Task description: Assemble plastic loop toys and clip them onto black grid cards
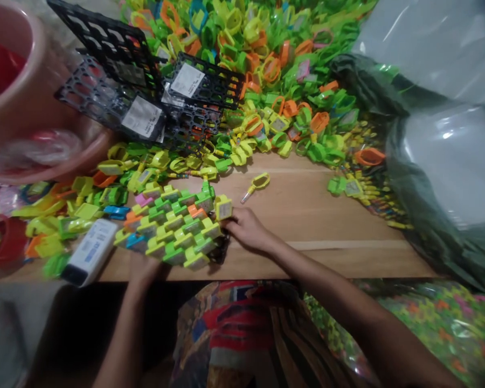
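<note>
A tight block of interlocked green and yellow plastic pieces (172, 226) lies on the wooden table (307, 215), with a few orange, pink and blue ones among them. My right hand (246, 229) curls against the block's right end, just below a yellow square piece (223, 207). At the block's front edge sits my left hand (144, 269), its fingers hidden behind the pieces. A loose yellow plastic handled piece (259, 183) lies on the bare wood above my right hand, apart from it. A white rectangular package (91, 250) lies left of the block.
A large heap of green, yellow and orange plastic pieces (258, 64) fills the back of the table. Black perforated cards with white labels (145, 94) rest on it. A pink basin (24, 91) stands at the upper left, and a clear plastic bag (440, 140) lies to the right.
</note>
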A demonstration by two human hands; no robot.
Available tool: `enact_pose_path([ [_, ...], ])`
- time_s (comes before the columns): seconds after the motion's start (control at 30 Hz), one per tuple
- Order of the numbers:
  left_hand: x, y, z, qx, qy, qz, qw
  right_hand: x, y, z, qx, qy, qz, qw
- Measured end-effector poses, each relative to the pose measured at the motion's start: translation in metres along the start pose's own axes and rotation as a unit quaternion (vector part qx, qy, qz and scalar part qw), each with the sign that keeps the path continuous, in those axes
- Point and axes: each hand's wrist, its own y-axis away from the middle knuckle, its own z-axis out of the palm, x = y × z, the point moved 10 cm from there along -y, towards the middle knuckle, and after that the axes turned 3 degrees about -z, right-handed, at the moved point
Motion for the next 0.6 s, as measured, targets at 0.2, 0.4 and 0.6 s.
enact_pose_path([
  [0.2, 0.012, 0.004, 0.001, -0.006, 0.055, 0.015, 0.998, -0.021, 0.018, 0.002, 0.032, 0.132, -0.165, 0.977],
  [0.4, 0.014, 0.004, 0.003, -0.019, 0.087, 0.019, 0.996, -0.032, 0.014, 0.023, 0.009, 0.199, -0.240, 0.950],
  [0.6, 0.027, 0.010, -0.013, 0.019, 0.083, 0.033, 0.996, -0.038, 0.021, 0.029, 0.014, 0.171, -0.234, 0.957],
])
